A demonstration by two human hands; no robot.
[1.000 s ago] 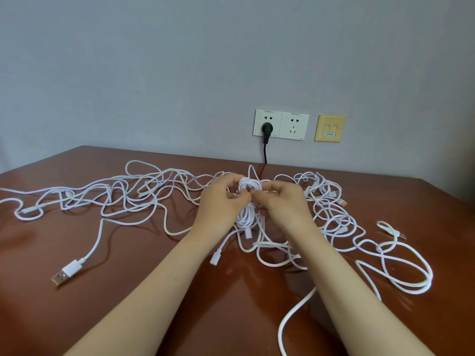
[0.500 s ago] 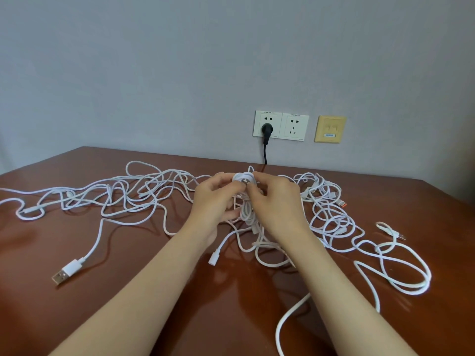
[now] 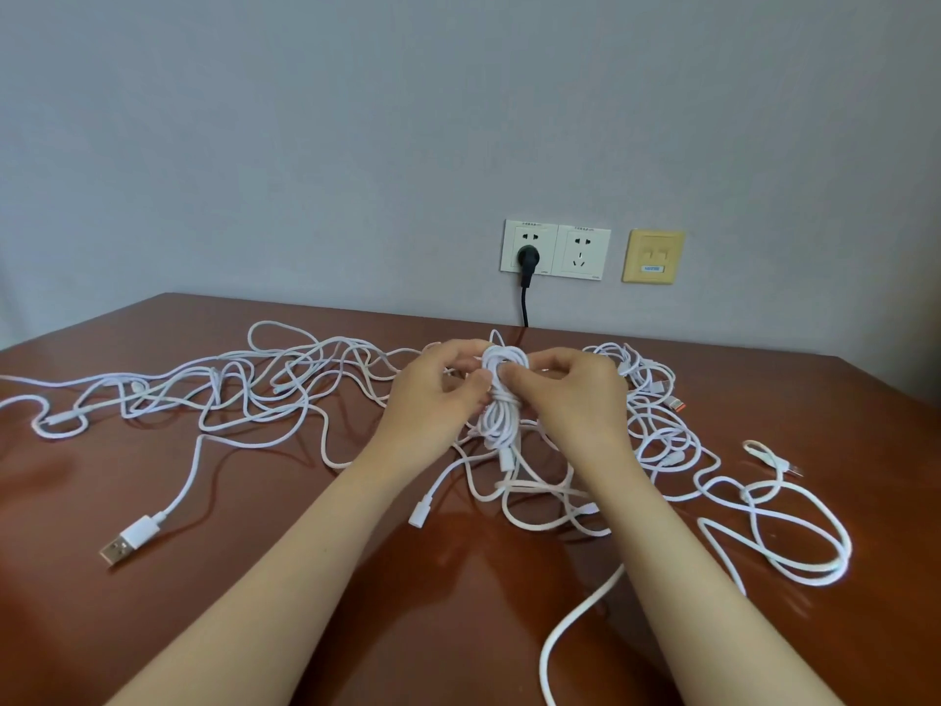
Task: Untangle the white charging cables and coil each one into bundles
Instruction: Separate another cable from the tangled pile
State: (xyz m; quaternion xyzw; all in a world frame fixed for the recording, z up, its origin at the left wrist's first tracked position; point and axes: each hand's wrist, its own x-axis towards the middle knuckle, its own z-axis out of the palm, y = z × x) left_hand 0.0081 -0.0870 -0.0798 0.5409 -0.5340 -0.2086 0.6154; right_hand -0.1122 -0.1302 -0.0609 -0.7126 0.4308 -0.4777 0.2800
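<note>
Left grip (image 3: 438,397): is being clenched on the coiled bundle (image 3: 501,407) from the left, thumb and fingertips being pressed into the white loops.
Right grip (image 3: 575,394): is being clamped on the same bundle from the right, with a wrap being pinched near the top.
Coiled bundle: is being held roughly upright between both grips, mid-counter, with a few turns being cinched crossways round its middle. Can't tell if the lower end is touching the counter (image 3: 254,603).
Loose cables (image 3: 265,384): are being carried by the counter in one big tangle, on both sides of the grips and under them.
USB plug (image 3: 125,540): is being shown flat at front left, well apart from the bundle.
Wall socket (image 3: 580,252): is being occupied by a black plug (image 3: 527,257).
</note>
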